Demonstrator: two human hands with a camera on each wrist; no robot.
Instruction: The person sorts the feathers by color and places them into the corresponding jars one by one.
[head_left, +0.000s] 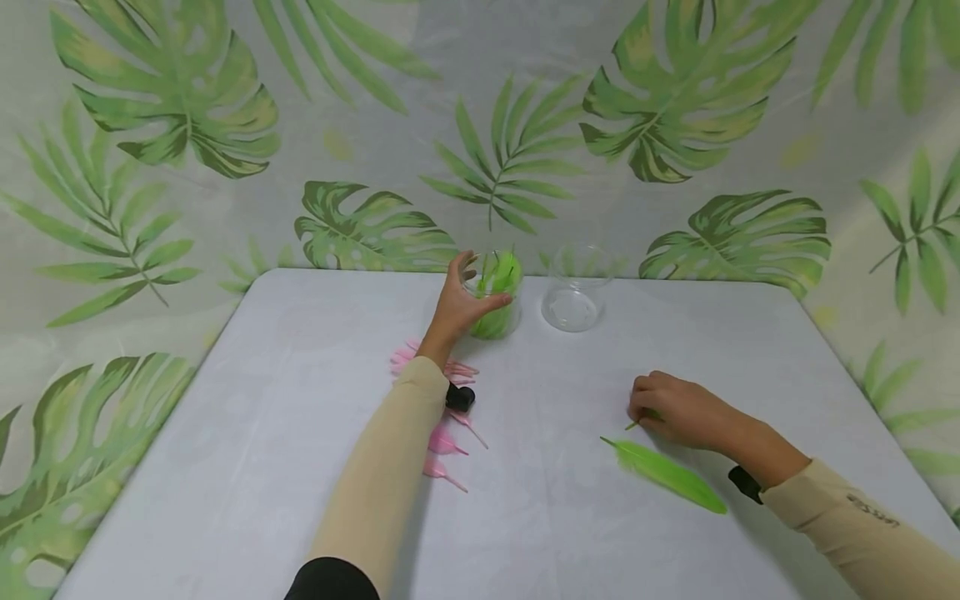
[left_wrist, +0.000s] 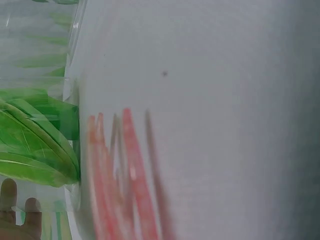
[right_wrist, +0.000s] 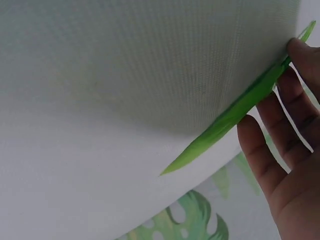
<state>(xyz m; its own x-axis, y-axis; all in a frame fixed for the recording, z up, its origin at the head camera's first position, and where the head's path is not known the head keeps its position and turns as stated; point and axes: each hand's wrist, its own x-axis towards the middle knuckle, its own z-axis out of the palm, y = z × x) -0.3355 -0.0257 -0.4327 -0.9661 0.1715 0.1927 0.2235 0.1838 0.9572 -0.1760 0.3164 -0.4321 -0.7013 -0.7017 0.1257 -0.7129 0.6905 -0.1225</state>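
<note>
My left hand (head_left: 459,304) grips a clear jar (head_left: 513,321) near the back edge, thumb on the near side and fingers at the far side. Several green feathers (head_left: 491,321) stand inside it; the left wrist view shows the green feathers (left_wrist: 35,140) through the clear wall. On the right, my right hand (head_left: 682,410) pinches a green feather (right_wrist: 225,120) between thumb and fingers, most of it hidden by the hand in the head view. Just in front of that hand, another green feather (head_left: 667,475) lies on the white table (head_left: 555,500).
A second clear jar (head_left: 572,310) stands right of the feather-filled one. Pink feathers (head_left: 442,442) lie under and beside the left forearm, partly hidden by it. A leaf-patterned cloth (head_left: 517,150) hangs behind the table.
</note>
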